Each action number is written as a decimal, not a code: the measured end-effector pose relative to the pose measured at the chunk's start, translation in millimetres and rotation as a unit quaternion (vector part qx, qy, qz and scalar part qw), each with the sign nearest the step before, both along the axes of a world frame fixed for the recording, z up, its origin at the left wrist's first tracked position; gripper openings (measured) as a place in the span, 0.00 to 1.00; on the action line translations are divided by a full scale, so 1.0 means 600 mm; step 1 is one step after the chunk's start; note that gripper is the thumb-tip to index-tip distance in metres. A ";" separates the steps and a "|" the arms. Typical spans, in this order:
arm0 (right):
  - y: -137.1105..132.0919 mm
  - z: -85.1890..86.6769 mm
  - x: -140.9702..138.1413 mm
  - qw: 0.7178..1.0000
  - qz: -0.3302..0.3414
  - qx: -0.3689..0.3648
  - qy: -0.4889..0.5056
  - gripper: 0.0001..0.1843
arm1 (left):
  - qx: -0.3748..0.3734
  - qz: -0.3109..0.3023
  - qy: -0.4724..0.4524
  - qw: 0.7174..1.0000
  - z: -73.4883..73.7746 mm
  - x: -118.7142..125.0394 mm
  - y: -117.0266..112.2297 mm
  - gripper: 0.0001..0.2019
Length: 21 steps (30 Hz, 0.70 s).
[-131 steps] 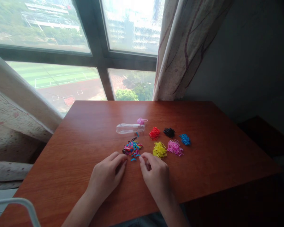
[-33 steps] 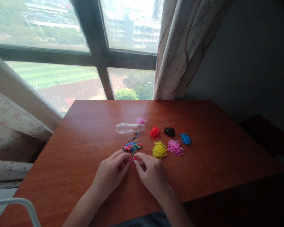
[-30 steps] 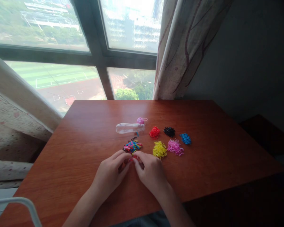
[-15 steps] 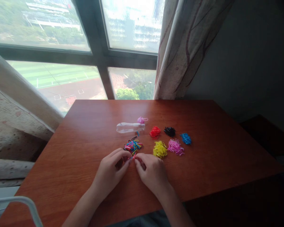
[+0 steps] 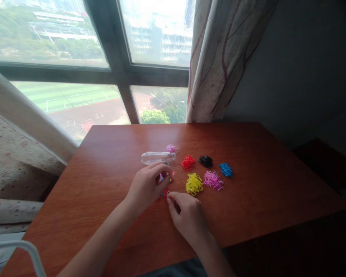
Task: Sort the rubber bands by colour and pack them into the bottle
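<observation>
My left hand reaches over the pile of mixed rubber bands and covers most of it. Its thumb and index finger are closed, with a small red rubber band at their tips. Lower and to the right, my right hand pinches a reddish rubber band between thumb and forefinger. A few red and blue bands lie or hang just left of those fingertips; which, I cannot tell. Near my right hand is a yellow heap of rubber bands.
Sorted heaps in red, black, blue and pink lie to the right. Behind my left hand rests a clear bottle on its side, beside a pink cap with a loop. The wooden table meets a window.
My hands have come apart. The left one has moved forward and right over the mixed pile with a small red band, while the right stays low, a little nearer to me.
</observation>
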State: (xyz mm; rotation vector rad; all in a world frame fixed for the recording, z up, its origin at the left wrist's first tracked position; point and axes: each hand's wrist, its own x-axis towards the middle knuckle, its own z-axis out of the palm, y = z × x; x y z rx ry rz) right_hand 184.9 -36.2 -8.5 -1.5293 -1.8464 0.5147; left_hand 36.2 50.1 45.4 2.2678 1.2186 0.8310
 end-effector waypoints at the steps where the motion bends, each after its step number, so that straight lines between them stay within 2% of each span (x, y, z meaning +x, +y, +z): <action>1: -0.002 0.000 0.000 1.000 -0.001 0.002 0.005 0.09 | 0.008 0.000 0.012 1.000 0.004 0.014 0.014 0.04; 6: -0.003 -0.003 0.001 1.000 0.000 0.006 0.022 0.10 | 0.010 -0.058 0.074 0.996 0.008 0.083 0.074 0.05; 10: 0.000 -0.003 0.002 0.999 0.004 0.007 0.035 0.10 | 0.010 -0.069 0.092 0.993 0.001 0.110 0.099 0.06; 15: 0.000 -0.002 0.002 0.999 0.002 0.009 0.035 0.10 | 0.010 -0.040 0.109 0.993 -0.005 0.111 0.104 0.07; 21: 0.001 -0.004 0.002 1.000 -0.009 0.012 0.026 0.10 | 0.005 -0.021 0.110 0.994 0.000 0.084 0.089 0.07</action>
